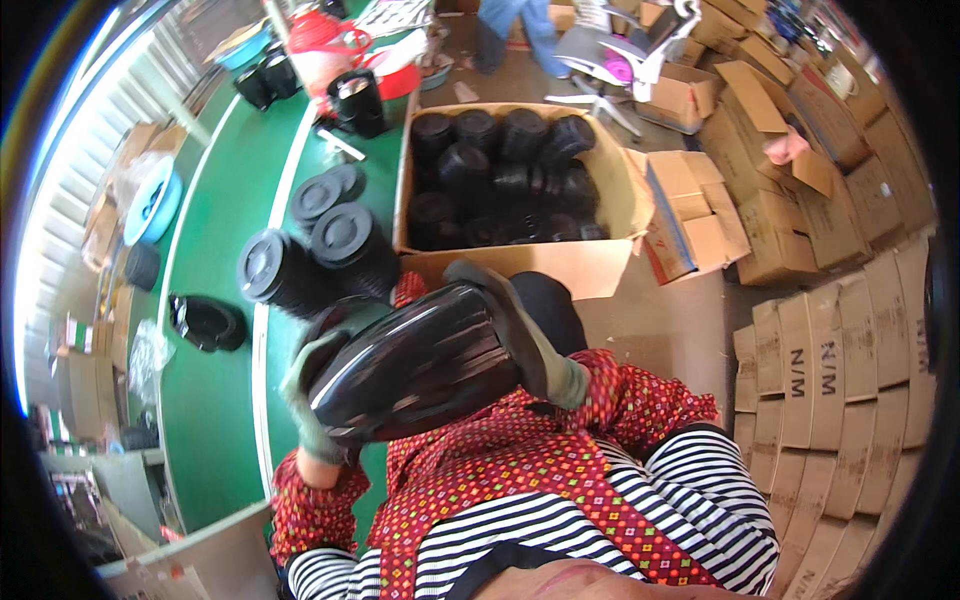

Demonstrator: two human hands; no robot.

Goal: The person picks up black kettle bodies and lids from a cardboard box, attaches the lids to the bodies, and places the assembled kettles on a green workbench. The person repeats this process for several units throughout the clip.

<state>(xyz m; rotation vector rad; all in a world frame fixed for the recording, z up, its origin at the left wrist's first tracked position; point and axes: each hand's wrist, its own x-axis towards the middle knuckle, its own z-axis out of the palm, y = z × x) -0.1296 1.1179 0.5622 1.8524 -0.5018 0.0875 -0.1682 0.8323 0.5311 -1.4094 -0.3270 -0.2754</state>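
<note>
A glossy black, rounded housing [415,360] is held tilted in front of my body. My left hand [312,395], in a grey-green glove, wraps round its left end. At the upper right end, my gloved right hand [530,335] presses against it with the fingers over the edge. Just beyond it, black ribbed round lids stand in stacks [345,235] on a green work surface [215,410]. Another shiny black part [207,322] lies to the left of the stacks.
An open cardboard box [610,255] full of black round parts stands ahead, beside the green surface. Flattened and stacked cartons [800,370] fill the right side. A blue basin [154,200] is at far left, and a wheeled chair [610,55] stands at the back.
</note>
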